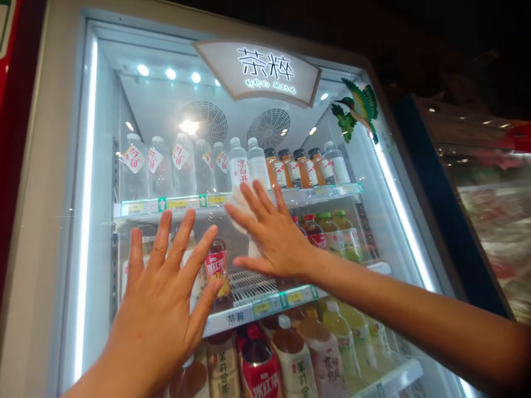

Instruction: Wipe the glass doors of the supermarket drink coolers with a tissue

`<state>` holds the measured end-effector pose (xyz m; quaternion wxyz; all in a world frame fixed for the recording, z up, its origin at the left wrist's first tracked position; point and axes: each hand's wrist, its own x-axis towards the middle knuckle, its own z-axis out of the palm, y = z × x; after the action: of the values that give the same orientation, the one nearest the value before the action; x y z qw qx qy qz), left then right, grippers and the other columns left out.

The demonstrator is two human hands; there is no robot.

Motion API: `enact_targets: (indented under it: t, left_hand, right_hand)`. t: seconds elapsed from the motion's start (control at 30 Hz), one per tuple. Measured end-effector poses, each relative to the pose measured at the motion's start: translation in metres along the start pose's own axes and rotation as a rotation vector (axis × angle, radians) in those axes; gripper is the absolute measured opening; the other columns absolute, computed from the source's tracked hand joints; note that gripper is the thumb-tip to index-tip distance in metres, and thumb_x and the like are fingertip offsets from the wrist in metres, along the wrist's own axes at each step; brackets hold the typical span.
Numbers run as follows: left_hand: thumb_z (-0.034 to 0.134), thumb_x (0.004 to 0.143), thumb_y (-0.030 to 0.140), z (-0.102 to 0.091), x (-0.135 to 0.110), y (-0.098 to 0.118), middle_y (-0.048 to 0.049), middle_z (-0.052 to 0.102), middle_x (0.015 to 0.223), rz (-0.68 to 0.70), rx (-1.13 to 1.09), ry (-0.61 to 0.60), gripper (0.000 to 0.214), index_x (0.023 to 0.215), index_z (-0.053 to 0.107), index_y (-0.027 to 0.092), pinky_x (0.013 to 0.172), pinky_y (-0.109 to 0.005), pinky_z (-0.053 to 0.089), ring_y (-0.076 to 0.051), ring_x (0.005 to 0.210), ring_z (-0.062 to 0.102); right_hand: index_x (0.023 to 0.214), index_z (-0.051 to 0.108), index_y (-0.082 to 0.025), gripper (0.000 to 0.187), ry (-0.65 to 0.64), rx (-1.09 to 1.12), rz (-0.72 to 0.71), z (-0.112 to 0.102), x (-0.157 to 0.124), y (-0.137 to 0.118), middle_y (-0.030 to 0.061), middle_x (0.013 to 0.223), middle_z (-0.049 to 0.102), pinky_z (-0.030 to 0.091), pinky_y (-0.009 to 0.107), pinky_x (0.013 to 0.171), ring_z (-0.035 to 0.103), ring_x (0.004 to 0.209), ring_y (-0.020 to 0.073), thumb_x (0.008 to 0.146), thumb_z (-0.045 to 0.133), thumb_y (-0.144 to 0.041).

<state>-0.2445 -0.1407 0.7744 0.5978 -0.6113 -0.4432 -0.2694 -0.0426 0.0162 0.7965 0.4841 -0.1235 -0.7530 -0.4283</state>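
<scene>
Both left hand [166,293] and right hand [280,235] are holding fingers apart before a clear glass door [157,99]; the right's thin white cloth [239,201] could be slipping if pressure slackens.

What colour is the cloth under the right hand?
White; the cloth shows best in the head view.

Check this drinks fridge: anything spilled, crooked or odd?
Oddly, wire rack on the middle shelf shows between bottles, partly behind the right hand, a break in otherwise packed rows. No visible spill or damage.
</scene>
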Motion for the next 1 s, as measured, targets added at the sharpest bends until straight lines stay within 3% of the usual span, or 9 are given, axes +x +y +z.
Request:
enact_targets:
  t: [0.1,0.2,0.33,0.47,0.57,0.67,0.73,0.87,1.0]
  left_hand:
    - [0.048,0.098,0.038,0.013,-0.025,0.035,-0.0038,0.010,0.174,0.024,-0.043,-0.010,0.072,0.163,0.020,0.028,0.130,-0.055,-0.003,-0.030,0.161,0.002]
    - [0.050,0.096,0.038,0.025,-0.038,0.063,-0.0008,0.004,0.175,-0.005,-0.069,-0.034,0.078,0.164,0.013,0.032,0.130,-0.055,-0.008,-0.028,0.161,-0.002]
    - [0.056,0.094,0.035,0.031,-0.041,0.091,-0.0035,-0.002,0.174,-0.219,-0.081,-0.088,0.085,0.164,0.007,0.035,0.125,-0.072,-0.004,-0.036,0.160,-0.006]
    - [0.056,0.094,0.028,0.037,-0.055,0.126,-0.0065,-0.008,0.173,-0.335,-0.111,-0.129,0.089,0.164,0.002,0.035,0.116,-0.084,0.003,-0.042,0.159,-0.009]
    - [0.055,0.094,0.024,0.046,-0.056,0.153,-0.0077,-0.009,0.173,-0.373,-0.091,-0.152,0.089,0.164,0.000,0.033,0.113,-0.087,0.004,-0.043,0.158,-0.010]
    - [0.054,0.094,0.024,0.056,-0.043,0.179,-0.0096,-0.007,0.173,-0.404,-0.117,-0.107,0.088,0.164,0.001,0.033,0.109,-0.090,0.005,-0.046,0.158,-0.008]
    - [0.052,0.094,0.023,0.061,-0.034,0.197,-0.0111,-0.005,0.173,-0.429,-0.159,-0.086,0.086,0.165,0.004,0.033,0.109,-0.090,0.007,-0.048,0.157,-0.007]
    - [0.048,0.094,0.023,0.073,-0.025,0.236,-0.0095,-0.002,0.173,-0.496,-0.178,-0.100,0.081,0.164,0.008,0.034,0.112,-0.087,0.005,-0.046,0.158,-0.005]
    - [0.048,0.094,0.026,0.085,-0.017,0.269,-0.0089,0.000,0.174,-0.524,-0.156,-0.085,0.080,0.164,0.009,0.035,0.114,-0.084,0.005,-0.045,0.158,-0.004]
  right_hand:
    - [0.165,0.018,-0.025,0.104,-0.023,0.050,-0.049,0.004,-0.052,-0.031,0.0141,0.174,0.005,0.006,0.070,0.124,0.001,0.159,0.0433,0.085,0.037,-0.089]
    - [0.165,0.020,-0.031,0.097,-0.032,0.055,0.011,0.003,-0.075,-0.047,0.0108,0.173,0.015,0.006,0.069,0.126,0.003,0.160,0.0394,0.087,0.041,-0.085]
    - [0.165,0.020,-0.031,0.091,-0.004,0.052,0.278,0.003,-0.086,-0.048,0.0134,0.173,0.015,0.009,0.075,0.123,0.003,0.160,0.0410,0.091,0.046,-0.078]
    - [0.166,0.009,-0.031,0.083,0.005,0.049,0.365,0.007,-0.136,-0.048,0.0122,0.174,0.006,0.009,0.078,0.121,-0.001,0.160,0.0406,0.099,0.039,-0.068]
    - [0.166,0.004,-0.032,0.071,0.009,0.011,0.427,0.004,-0.154,-0.027,0.0090,0.175,-0.001,0.011,0.080,0.120,-0.001,0.160,0.0396,0.105,0.036,-0.048]
    - [0.166,0.000,-0.034,0.074,0.012,-0.012,0.545,0.000,-0.157,-0.005,0.0066,0.175,-0.003,0.012,0.079,0.120,0.001,0.160,0.0390,0.104,0.040,-0.029]
    - [0.166,0.001,-0.033,0.075,-0.002,0.007,0.581,-0.001,-0.173,-0.004,0.0068,0.174,-0.004,0.014,0.080,0.120,0.000,0.160,0.0387,0.103,0.039,-0.023]
    - [0.166,0.004,-0.031,0.076,-0.016,0.039,0.584,-0.002,-0.225,0.004,0.0091,0.173,-0.006,0.019,0.082,0.117,-0.003,0.159,0.0396,0.100,0.040,-0.020]
    - [0.166,-0.002,-0.032,0.073,0.011,0.010,0.614,-0.009,-0.247,0.061,0.0079,0.174,-0.006,0.014,0.084,0.116,-0.003,0.159,0.0389,0.104,0.037,-0.031]
